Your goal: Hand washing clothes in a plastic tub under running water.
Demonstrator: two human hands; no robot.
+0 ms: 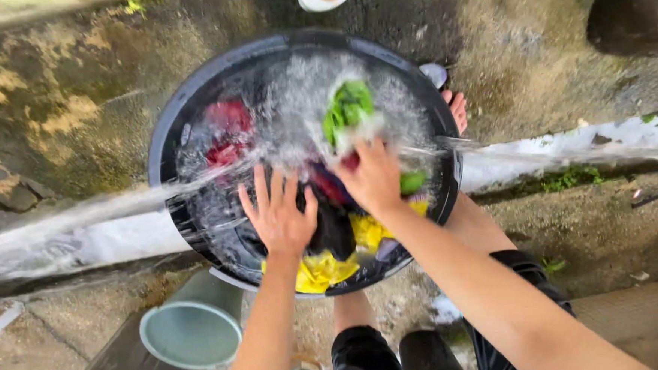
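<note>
A pale green round plastic bucket (191, 335) lies tipped on the concrete ground just outside the lower left rim of the large black round plastic wash basin (163, 145). Inside the basin, a dark red cloth (227, 130) sits submerged toward the left wall amid splashing water. The left hand (279, 216) presses flat, fingers spread open, on a black wet garment (331, 230) near the basin's front rim. A yellow wet cloth (322, 272) lies under it against that rim. The right hand (373, 177) is blurred; its fingers appear closed around a green-and-white crumpled cloth (349, 110) held near the basin's centre. A bare foot (458, 109) rests just beyond the right rim.
</note>
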